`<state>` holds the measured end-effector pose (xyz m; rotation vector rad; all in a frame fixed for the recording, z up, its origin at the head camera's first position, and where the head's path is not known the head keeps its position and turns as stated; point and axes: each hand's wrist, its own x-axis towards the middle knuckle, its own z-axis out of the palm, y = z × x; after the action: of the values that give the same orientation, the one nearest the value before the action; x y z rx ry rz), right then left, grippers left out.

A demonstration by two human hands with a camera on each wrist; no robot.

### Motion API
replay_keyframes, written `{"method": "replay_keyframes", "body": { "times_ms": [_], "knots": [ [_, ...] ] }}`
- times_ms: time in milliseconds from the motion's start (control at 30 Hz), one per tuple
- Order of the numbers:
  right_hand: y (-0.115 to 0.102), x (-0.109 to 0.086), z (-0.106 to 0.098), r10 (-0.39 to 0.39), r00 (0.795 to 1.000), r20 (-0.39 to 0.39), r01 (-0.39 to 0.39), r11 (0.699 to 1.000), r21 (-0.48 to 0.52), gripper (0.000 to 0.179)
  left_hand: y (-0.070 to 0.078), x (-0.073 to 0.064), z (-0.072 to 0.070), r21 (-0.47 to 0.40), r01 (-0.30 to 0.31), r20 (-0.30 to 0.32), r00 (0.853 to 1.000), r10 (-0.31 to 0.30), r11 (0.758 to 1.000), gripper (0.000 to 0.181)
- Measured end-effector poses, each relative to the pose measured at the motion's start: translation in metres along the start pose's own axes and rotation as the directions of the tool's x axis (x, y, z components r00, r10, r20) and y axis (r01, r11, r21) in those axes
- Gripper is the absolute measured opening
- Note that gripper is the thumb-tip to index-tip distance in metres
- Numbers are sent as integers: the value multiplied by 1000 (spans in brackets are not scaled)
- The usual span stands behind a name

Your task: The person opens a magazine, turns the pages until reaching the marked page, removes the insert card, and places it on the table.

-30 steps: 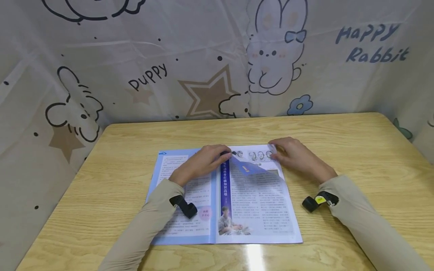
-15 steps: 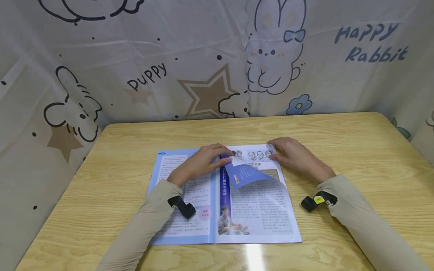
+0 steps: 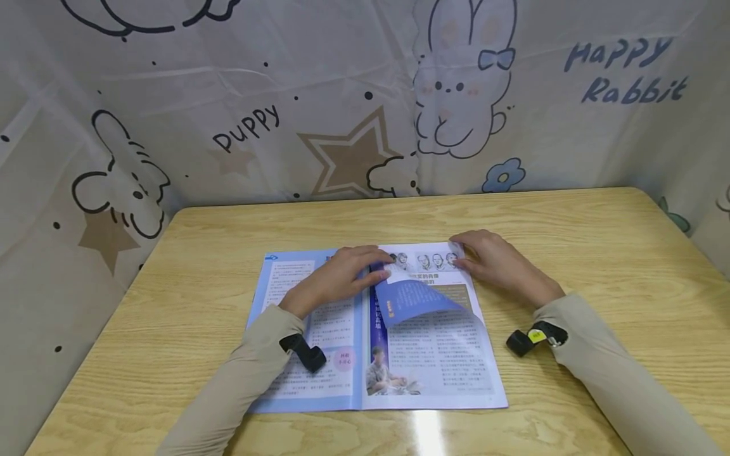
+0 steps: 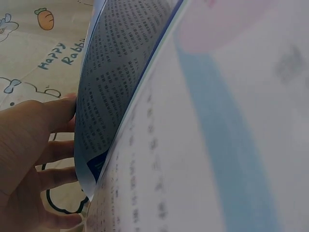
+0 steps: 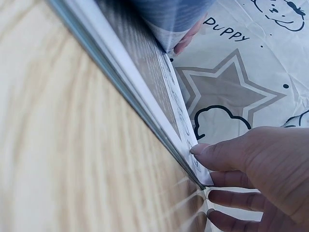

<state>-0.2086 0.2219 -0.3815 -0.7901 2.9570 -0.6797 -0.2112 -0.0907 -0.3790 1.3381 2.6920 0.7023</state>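
Observation:
An open magazine (image 3: 433, 364) lies on the wooden table, its left page bordered in light blue. My left hand (image 3: 336, 278) pinches the far corner of a turned page (image 3: 419, 304), which curls over toward the near left and shows a blue back. In the left wrist view, the thumb sits against the edge of that page (image 4: 113, 67), with the fingers around its far side. At the magazine's far right corner, my right hand (image 3: 502, 269) grips the sheets. The right wrist view has its thumb (image 5: 203, 150) on top of the corner and the fingers below.
The wooden table (image 3: 570, 234) extends on all sides of the magazine. A printed cloth (image 3: 256, 76) with cartoon animals hangs behind and to the left of it. Black straps with small cameras (image 3: 312, 354) are on both wrists.
The page in my left hand has curled further over, toward the left and nearer, uncovering more of the print beneath. The right hand stays at the far right corner.

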Motion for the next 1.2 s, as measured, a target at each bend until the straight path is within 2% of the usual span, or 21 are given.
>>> {"method": "replay_keyframes", "body": {
  "times_ms": [300, 533, 800, 1067, 1200],
  "knots": [
    [0, 1, 1, -6, 1000, -11, 6, 1000, -3, 39, 5, -4, -2, 68, 56, 39, 997, -59, 996, 39],
    [0, 2, 2, -16, 1000, -14, 16, 1000, -1, 39, 10, -8, -3, 123, 49, 66, 996, -58, 991, 40],
    [0, 1, 3, -14, 1000, -20, 14, 1000, 5, 39, 14, -12, -5, 91, 96, 130, 986, -107, 991, 47],
    [1, 1, 3, -29, 999, -29, 29, 1000, -3, 37, 14, -15, -7, 73, 70, 122, 989, -78, 995, 45],
    [0, 1, 2, -27, 999, -24, 27, 1000, 1, 37, 14, -18, -7, 60, 59, 137, 988, -67, 996, 46]
  ]
}}
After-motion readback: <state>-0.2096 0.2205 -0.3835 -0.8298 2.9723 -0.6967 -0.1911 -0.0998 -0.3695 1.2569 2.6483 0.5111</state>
